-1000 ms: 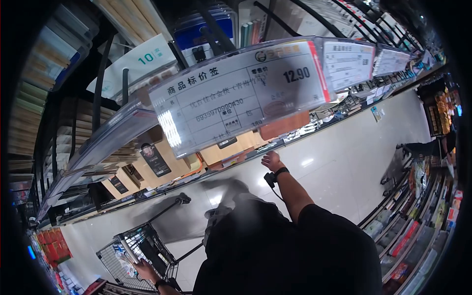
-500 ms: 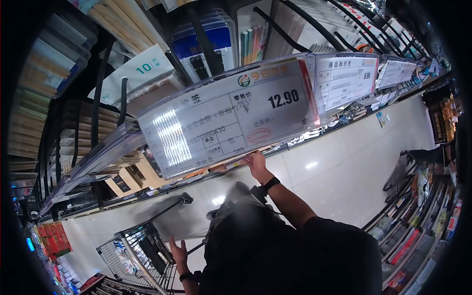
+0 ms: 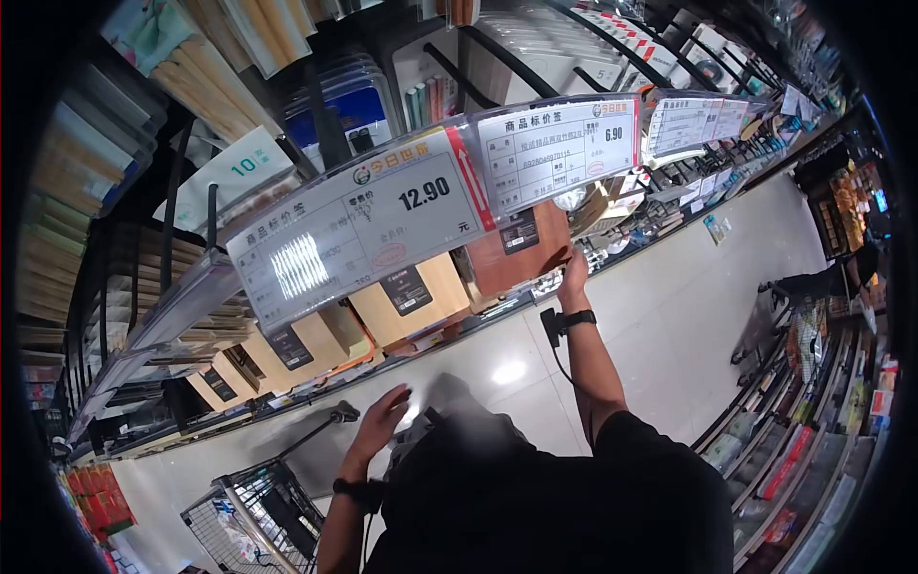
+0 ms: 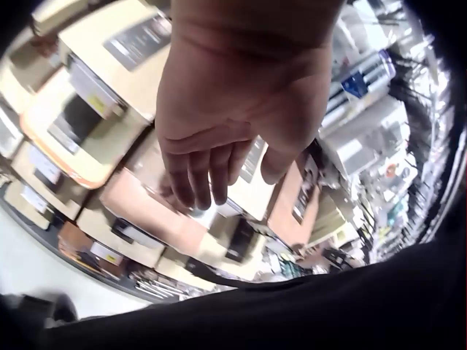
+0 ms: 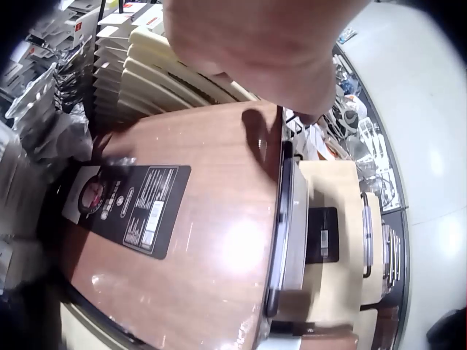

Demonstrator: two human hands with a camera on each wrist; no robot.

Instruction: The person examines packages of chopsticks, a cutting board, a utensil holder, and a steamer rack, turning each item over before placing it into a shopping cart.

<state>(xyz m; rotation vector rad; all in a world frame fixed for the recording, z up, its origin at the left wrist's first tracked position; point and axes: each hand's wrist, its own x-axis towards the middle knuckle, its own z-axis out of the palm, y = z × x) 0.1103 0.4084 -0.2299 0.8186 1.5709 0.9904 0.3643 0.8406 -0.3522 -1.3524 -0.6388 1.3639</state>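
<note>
In the head view my right hand [image 3: 574, 280] is at the right edge of a reddish-brown wooden chopping board [image 3: 521, 251], fingers stretched up along it. The right wrist view shows this board [image 5: 211, 211] large, with a black label [image 5: 131, 208] and a finger-shaped shadow near its top corner; the right hand [image 5: 263, 55] is over that corner, most of its fingers hidden. My left hand [image 3: 381, 426] is raised before the shelf, holding nothing. Its palm and loosely bent fingers show in the left wrist view, the hand [image 4: 233, 117] overlapping several pale boards [image 4: 117, 47].
Price tags [image 3: 368, 225] stick out above the boards, under hanging packs of chopsticks [image 3: 206, 86]. A wire shopping cart [image 3: 253, 521] stands at lower left on the shiny floor [image 3: 660, 277]. Another shelf [image 3: 803, 450] and a person [image 3: 832, 282] are to the right.
My right hand has moved from below the large price tag rightward to the reddish-brown board. The left hand has let go of the cart handle and risen toward the shelf. The view has shifted right.
</note>
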